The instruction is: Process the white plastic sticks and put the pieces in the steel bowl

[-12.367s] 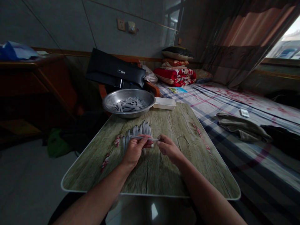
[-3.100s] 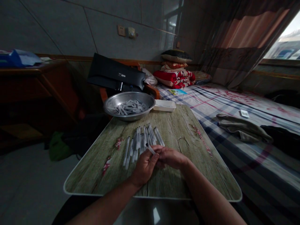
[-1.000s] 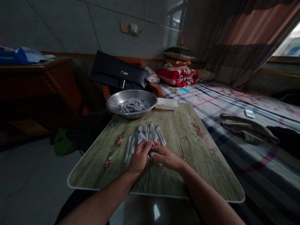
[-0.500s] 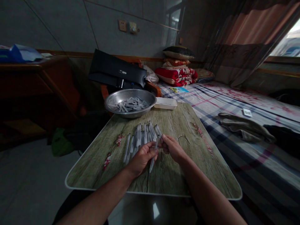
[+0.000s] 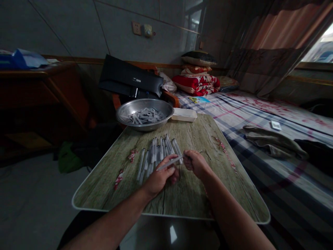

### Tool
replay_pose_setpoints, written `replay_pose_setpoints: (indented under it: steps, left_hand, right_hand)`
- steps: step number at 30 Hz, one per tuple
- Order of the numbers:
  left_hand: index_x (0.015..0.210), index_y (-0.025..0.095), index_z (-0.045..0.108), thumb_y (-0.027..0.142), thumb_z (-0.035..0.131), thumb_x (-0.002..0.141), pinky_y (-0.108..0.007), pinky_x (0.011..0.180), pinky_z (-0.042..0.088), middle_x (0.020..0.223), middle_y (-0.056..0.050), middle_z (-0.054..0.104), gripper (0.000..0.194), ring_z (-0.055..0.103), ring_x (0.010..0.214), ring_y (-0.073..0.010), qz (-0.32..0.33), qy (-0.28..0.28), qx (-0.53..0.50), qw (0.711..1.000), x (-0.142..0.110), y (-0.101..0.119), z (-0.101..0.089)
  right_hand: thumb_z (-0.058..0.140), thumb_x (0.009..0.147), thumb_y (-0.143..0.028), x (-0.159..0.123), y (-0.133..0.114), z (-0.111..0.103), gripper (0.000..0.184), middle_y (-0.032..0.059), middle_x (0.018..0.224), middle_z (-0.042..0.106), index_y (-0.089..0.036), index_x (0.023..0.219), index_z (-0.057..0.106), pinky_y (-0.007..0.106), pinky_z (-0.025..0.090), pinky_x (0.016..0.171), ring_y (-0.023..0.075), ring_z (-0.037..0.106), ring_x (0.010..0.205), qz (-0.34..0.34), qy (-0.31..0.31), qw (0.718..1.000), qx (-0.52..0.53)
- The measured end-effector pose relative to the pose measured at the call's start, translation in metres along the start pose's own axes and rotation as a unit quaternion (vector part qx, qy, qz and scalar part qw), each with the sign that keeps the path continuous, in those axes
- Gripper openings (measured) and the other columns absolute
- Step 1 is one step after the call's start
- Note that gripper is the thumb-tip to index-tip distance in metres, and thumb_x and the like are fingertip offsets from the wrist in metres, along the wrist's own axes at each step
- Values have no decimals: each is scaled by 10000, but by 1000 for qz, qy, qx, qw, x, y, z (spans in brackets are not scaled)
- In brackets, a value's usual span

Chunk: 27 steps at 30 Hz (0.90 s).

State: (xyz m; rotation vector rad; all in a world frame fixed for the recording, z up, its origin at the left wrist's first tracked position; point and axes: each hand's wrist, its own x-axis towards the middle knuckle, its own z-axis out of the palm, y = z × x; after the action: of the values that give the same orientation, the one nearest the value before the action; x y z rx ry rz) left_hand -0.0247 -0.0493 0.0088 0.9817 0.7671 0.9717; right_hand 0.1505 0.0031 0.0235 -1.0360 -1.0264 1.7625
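so there's one slim white tube (image 5: 169, 163), pen-like, held out at a slant between the hands, just in front of the middle of the table. the left hand (image 5: 160, 178) has it, with the fingers pressed together and curved around it, looks like a pinch against the thumb, though the thumb is hard to make out. the far end of the tube reaches the right hand (image 5: 196, 164), which is curled into a loose fist with its fingers (image 5: 187, 164) tucked in. it's touching them, but i can't tell if it's actually gripped there. both forearms come in from the near edge of the table and angle toward each other, wrists low, hands just above the wood-grain tabletop (image 5: 192, 187). right behind the hands is a loose fanned bunch of matching tubes (image 5: 158, 154), lying side by side on the table. that part looks well along, but the stainless steel bowl (image 5: 144, 127) at the far edge has a good heap of short white pieces (image 5: 145, 117) left in it. a white plastic tray (image 5: 184, 114) sits just beside the bowl, at the far corner of the table.
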Motion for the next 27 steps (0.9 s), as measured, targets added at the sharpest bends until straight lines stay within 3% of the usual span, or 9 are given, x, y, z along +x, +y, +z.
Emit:
replay_pose_setpoints:
  steps: [2, 6, 9, 14, 18, 27]
  left_hand:
    - [1375, 242, 495, 330, 680, 842, -245, 611, 478, 876, -10, 659, 572, 583, 651, -109, 59, 11, 69, 996, -2, 0, 2]
    - [1172, 241, 684, 330, 558, 935, -297, 738, 517, 1037, -57, 688, 283, 636, 800, -149, 213, 47, 238, 947, -7, 6, 3]
    - [1079, 228, 707, 265, 540, 948, -302, 824, 521, 1008, -52, 712, 216, 661, 912, -165, 296, 59, 319, 898, -13, 11, 3]
    - [1044, 203, 680, 192, 596, 905, -253, 752, 540, 906, -33, 711, 162, 678, 838, -140, 367, 18, 394, 842, -19, 14, 5]
    - [1076, 199, 677, 147, 553, 924, -252, 761, 546, 912, -46, 716, 203, 681, 851, -135, 399, -8, 400, 825, -19, 12, 6]
    - [1074, 213, 715, 158, 586, 905, -280, 736, 563, 911, -71, 753, 220, 704, 802, -163, 376, 3, 410, 831, -23, 12, 11]
  right_hand:
    - [617, 685, -397, -1, 0, -2, 320, -86, 431, 320, -210, 545, 398, 201, 108, 349, 40, 208, 346, -6, -23, 1000, 6]
    - [613, 714, -371, -1, 6, -5, 251, -64, 445, 387, -167, 594, 527, 203, 150, 342, 49, 247, 354, -1, -120, 993, -21]
    - [610, 750, -376, -1, 12, -7, 267, -59, 451, 400, -154, 612, 556, 206, 150, 340, 51, 252, 353, 10, -188, 982, -31]
    - [658, 773, -418, -2, 14, -10, 371, -75, 419, 362, -172, 555, 485, 202, 157, 355, 46, 243, 357, 28, -248, 968, -27]
    - [672, 785, -453, -2, 14, -15, 396, -78, 408, 363, -161, 570, 514, 202, 178, 361, 49, 258, 360, 46, -265, 962, -50]
    - [729, 759, -531, -2, 14, -18, 458, -83, 403, 358, -144, 593, 548, 202, 162, 367, 42, 246, 355, 78, -269, 960, -20]
